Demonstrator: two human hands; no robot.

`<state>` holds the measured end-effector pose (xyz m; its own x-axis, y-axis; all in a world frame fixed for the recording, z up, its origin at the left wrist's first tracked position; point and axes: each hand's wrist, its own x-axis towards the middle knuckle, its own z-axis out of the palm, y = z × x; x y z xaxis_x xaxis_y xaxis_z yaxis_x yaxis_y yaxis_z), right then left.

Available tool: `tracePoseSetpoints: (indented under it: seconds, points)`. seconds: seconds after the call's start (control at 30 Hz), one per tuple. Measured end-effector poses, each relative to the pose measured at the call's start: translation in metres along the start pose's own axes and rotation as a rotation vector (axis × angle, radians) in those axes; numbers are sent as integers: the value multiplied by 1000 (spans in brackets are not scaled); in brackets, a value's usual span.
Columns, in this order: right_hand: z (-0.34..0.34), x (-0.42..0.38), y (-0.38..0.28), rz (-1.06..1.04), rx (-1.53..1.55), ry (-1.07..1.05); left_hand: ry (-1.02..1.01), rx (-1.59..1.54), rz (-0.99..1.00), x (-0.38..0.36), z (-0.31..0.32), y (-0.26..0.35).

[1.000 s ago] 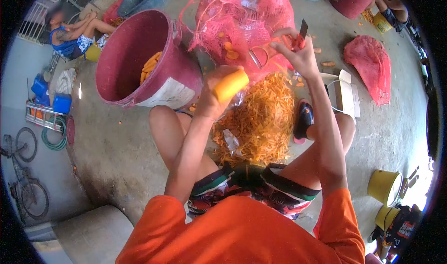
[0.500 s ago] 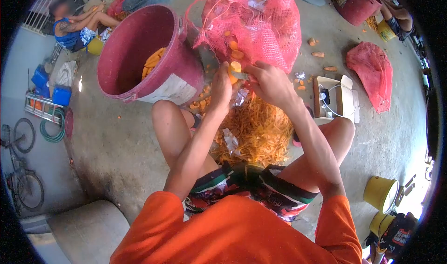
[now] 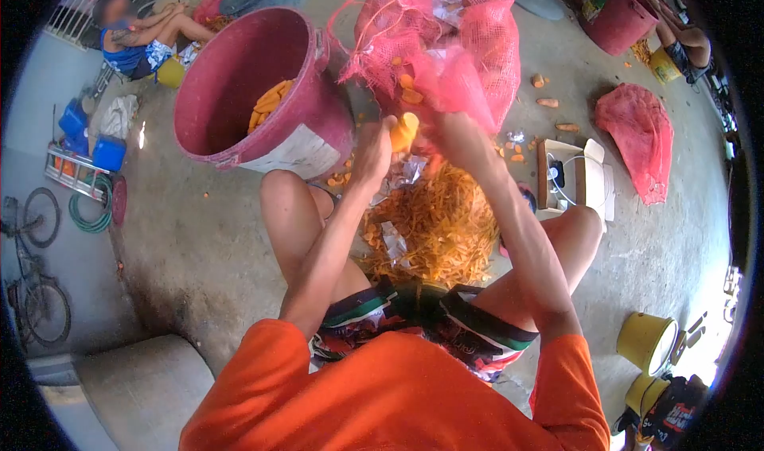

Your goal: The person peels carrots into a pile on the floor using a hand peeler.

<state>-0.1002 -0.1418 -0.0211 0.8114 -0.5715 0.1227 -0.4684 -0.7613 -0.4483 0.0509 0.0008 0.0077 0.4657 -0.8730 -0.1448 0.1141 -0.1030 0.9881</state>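
Note:
My left hand [image 3: 372, 155] is closed around the lower part of a peeled carrot [image 3: 404, 131], its pale cut end pointing up. My right hand [image 3: 458, 137] is just to the right, smeared by motion, with its fingers curled around a peeler whose blade is now blurred. Below both hands a large heap of carrot peelings [image 3: 438, 228] lies on the floor between my legs, with scraps of crumpled paper [image 3: 394, 242] on it. Beyond my hands stands a pink mesh sack [image 3: 485, 61] with carrots showing near its opening.
A large dark-pink tub [image 3: 263, 77] holding peeled carrots [image 3: 269, 105] stands on the left. To the right are an open cardboard box [image 3: 585, 173] with a cable, loose carrots [image 3: 547, 103] and a pink sack [image 3: 641, 137]. Other people sit at the back left and back right.
My right hand has moved slightly right and away from the carrot, and the blade no longer rests on it. The carrot is tilted more to the right in my left hand.

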Motion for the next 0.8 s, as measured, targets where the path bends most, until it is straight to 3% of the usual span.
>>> tracePoseSetpoints:
  seconds: [0.07, 0.1, 0.17, 0.2, 0.23, 0.27, 0.33, 0.4, 0.43, 0.5, 0.57, 0.6, 0.67, 0.7, 0.77, 0.8]
  points:
    - [5, 4, 43, 96, -72, -72, -76, 0, 59, -12, 0, 1]
    - [-2, 3, 48, 47, -48, -42, -95, -151, 75, -18, -1, 5]
    - [-15, -1, 48, -21, -13, -7, -84, -264, -29, -10, -13, 4]
    - [-22, -5, 45, -30, -25, -3, -173, -252, -70, -6, -21, 7]
    - [-26, -15, 35, 9, 0, -64, -371, -368, -101, 2, -36, 11]
    - [-28, -18, 30, 49, 30, -120, -285, -659, -200, 6, -42, 19]
    - [-24, -23, 27, 60, 13, -147, -382, -1365, 83, 13, -59, 52]
    - [-22, -27, 29, 76, 3, -192, -500, -1715, 357, 27, -86, 74]
    - [-26, -25, 30, 72, -1, -188, -498, -1740, 415, 28, -93, 76]
    - [-33, -24, 32, 46, 37, -180, -478, -1527, 397, 27, -88, 65]
    - [-53, -28, 29, 80, 58, -215, -403, -1167, 163, 13, -66, 54]
    - [-68, -32, 29, 117, 73, -254, -502, -921, 1, 17, -64, 43]
    - [-103, -50, 23, 115, 56, -266, -679, 170, -180, 1, -34, 57]
    - [-113, -57, 23, 108, 41, -277, -771, 836, 200, 6, -42, 16]
    - [-121, -66, 41, 203, -3, -350, -835, 1363, 215, -8, -32, 63]
    - [-124, -70, 51, 294, -53, -419, -682, 1167, 124, -1, -28, 77]
